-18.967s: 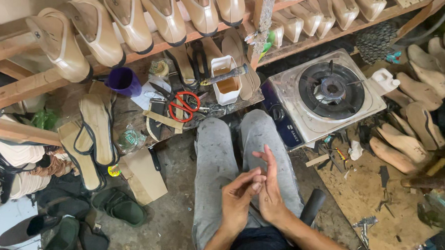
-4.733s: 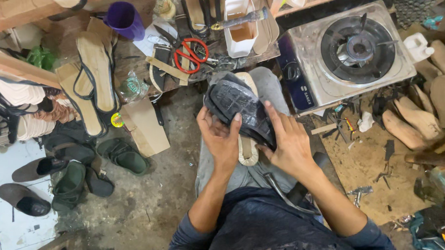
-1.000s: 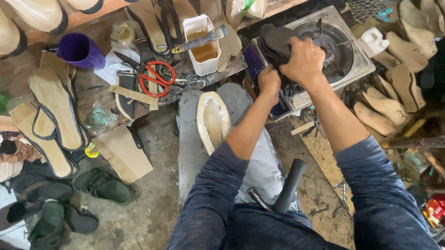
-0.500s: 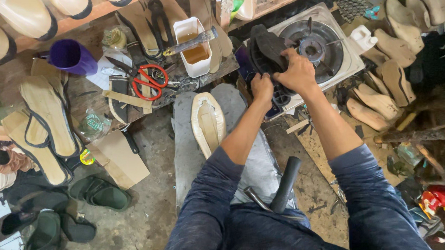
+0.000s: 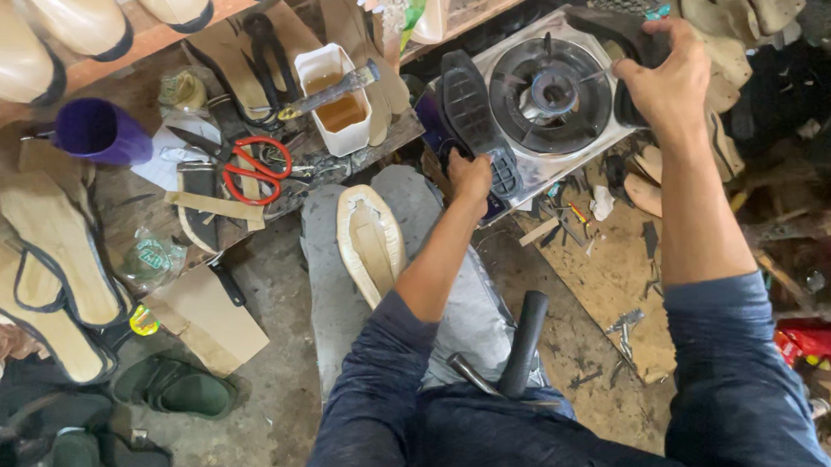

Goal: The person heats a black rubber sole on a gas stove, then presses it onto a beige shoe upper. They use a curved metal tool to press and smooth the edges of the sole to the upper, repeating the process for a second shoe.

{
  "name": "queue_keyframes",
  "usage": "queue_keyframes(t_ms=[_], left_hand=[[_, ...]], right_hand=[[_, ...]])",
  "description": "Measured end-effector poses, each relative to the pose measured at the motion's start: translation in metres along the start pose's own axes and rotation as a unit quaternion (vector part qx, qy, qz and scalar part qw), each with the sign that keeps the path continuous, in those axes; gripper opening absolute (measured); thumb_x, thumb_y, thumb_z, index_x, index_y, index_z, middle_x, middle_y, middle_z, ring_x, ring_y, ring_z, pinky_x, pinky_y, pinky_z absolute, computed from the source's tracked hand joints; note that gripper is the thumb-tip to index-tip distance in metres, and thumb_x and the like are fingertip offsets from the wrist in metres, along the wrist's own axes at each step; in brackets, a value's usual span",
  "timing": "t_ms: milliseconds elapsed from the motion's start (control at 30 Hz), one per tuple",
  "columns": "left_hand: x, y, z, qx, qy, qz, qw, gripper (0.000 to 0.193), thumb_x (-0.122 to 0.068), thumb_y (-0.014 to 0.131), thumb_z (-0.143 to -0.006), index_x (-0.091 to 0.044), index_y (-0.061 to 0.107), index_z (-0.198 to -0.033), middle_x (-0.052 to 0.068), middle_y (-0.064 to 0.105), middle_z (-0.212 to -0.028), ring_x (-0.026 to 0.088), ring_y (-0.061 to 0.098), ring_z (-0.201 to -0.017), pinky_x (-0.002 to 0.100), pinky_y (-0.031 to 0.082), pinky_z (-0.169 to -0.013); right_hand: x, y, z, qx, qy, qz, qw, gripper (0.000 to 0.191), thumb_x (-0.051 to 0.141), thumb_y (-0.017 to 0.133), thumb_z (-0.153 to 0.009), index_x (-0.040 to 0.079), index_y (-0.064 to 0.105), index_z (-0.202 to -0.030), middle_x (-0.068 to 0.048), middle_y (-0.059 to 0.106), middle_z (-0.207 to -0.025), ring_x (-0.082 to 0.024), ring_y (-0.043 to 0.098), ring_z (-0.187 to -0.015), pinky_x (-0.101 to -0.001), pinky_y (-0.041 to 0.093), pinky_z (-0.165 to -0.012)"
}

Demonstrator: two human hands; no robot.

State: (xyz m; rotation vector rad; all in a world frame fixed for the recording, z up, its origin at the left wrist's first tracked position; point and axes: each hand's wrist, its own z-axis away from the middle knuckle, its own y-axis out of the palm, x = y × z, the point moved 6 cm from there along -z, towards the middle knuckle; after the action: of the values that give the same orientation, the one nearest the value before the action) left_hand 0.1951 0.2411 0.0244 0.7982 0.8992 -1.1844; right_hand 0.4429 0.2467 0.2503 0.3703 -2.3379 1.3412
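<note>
Head view: the left hand (image 5: 470, 178) is clamped on the near end of a black sole (image 5: 479, 121), fingers wrapped around it, tread side up. The sole points toward 12 o'clock and its far end lies at the left edge of the stove (image 5: 547, 98), at about 9 o'clock from the burner ring. The right hand (image 5: 668, 77) grips a second sole (image 5: 622, 35) at the stove's far right corner, about 2 o'clock from the burner; its fingers are curled over the dark piece, and most of that piece is hidden by the hand.

On the person's left thigh rests a cream insole (image 5: 370, 240), lying lengthwise, at 7 o'clock from the left hand and apart from it. A black handle (image 5: 524, 342) sticks up between the legs at 6 o'clock.

At 10 o'clock from the left hand stands a white tub (image 5: 335, 96) of amber liquid with a brush (image 5: 329, 91) laid across its rim. Red scissors (image 5: 255, 167) lie just beside the tub, at its 8 o'clock. A purple cup (image 5: 101, 132) lies tipped at far 9 o'clock. Tan sandals (image 5: 53, 265) sit at the left edge, with dark green slippers (image 5: 174, 385) below them at 7 o'clock. Pale shoe lasts (image 5: 22, 49) line the wooden shelf along the top.
</note>
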Motion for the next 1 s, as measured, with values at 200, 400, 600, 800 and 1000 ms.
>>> queue_keyframes(t_ms=[200, 400, 600, 800, 1000], left_hand=[[-0.001, 0.002, 0.002, 0.047, -0.003, 0.069, 0.996, 0.076, -0.008, 0.066, -0.081, 0.007, 0.039, -0.151, 0.023, 0.057, -0.143, 0.031, 0.057, -0.128, 0.036, 0.043, -0.107], [-0.001, 0.005, 0.006, 0.088, -0.017, 0.135, 0.987, 0.086, -0.003, 0.062, -0.080, 0.006, 0.024, -0.157, 0.024, 0.061, -0.135, 0.029, 0.060, -0.120, 0.035, 0.044, -0.102], [0.003, 0.001, 0.002, 0.078, -0.025, 0.103, 0.991, 0.089, -0.003, 0.062, -0.078, 0.007, 0.023, -0.157, 0.024, 0.067, -0.126, 0.028, 0.063, -0.112, 0.034, 0.046, -0.099], [0.000, 0.001, 0.010, 0.074, -0.016, 0.100, 0.992, 0.090, -0.002, 0.063, -0.077, 0.006, 0.023, -0.158, 0.023, 0.063, -0.132, 0.027, 0.063, -0.117, 0.034, 0.045, -0.102], [-0.005, -0.002, 0.014, 0.082, -0.037, 0.106, 0.990, 0.090, -0.004, 0.061, -0.079, 0.003, 0.021, -0.159, 0.024, 0.064, -0.131, 0.028, 0.063, -0.116, 0.035, 0.047, -0.101]], right_hand=[[-0.054, -0.004, -0.022, -0.051, 0.066, 0.061, 0.995, 0.056, 0.023, 0.083, -0.078, 0.008, 0.062, -0.127, -0.021, 0.066, -0.123, -0.042, 0.057, -0.118, -0.0489, 0.044, -0.100], [-0.062, 0.021, 0.018, 0.000, 0.146, 0.101, 0.984, 0.063, 0.032, 0.084, -0.081, 0.007, 0.058, -0.133, -0.023, 0.064, -0.121, -0.043, 0.057, -0.118, -0.0509, 0.044, -0.099], [-0.057, 0.037, 0.052, 0.078, 0.203, 0.131, 0.967, 0.064, 0.036, 0.084, -0.084, 0.011, 0.060, -0.138, -0.023, 0.061, -0.130, -0.042, 0.057, -0.123, -0.0524, 0.045, -0.101], [-0.060, 0.034, 0.057, 0.086, 0.228, 0.130, 0.961, 0.070, 0.038, 0.086, -0.082, 0.011, 0.057, -0.140, -0.022, 0.057, -0.136, -0.040, 0.056, -0.124, -0.0505, 0.045, -0.102], [-0.064, 0.030, 0.058, 0.063, 0.222, 0.101, 0.968, 0.075, 0.045, 0.083, -0.084, 0.008, 0.052, -0.142, -0.021, 0.055, -0.139, -0.039, 0.050, -0.131, -0.0496, 0.040, -0.107]])
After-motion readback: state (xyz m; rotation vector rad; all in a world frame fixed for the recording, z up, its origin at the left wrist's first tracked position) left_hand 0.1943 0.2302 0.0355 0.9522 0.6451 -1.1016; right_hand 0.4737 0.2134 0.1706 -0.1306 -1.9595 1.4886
